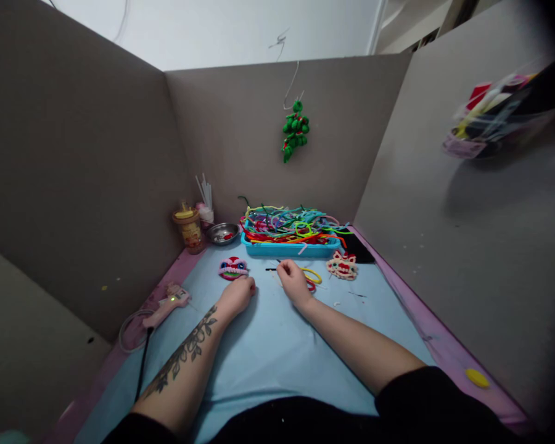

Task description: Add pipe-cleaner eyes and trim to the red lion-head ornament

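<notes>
My left hand is closed and rests on the blue cloth. Whatever its fingers may hold is hidden. Just beyond it lies a fuzzy pink, red and green lion-head figure. My right hand is closed in a pinch, and a thin dark tip shows by its fingers, too small to name. Beside and partly behind that hand lie a yellow loop and a red loop, perhaps scissor handles. A cream and red lion-head figure lies farther right, not touched by either hand.
A blue tray heaped with coloured pipe cleaners stands at the back. Left of it are a metal bowl and a lidded jar. A pink glue gun with its cord lies left. Grey partitions enclose the table; a green ornament hangs behind.
</notes>
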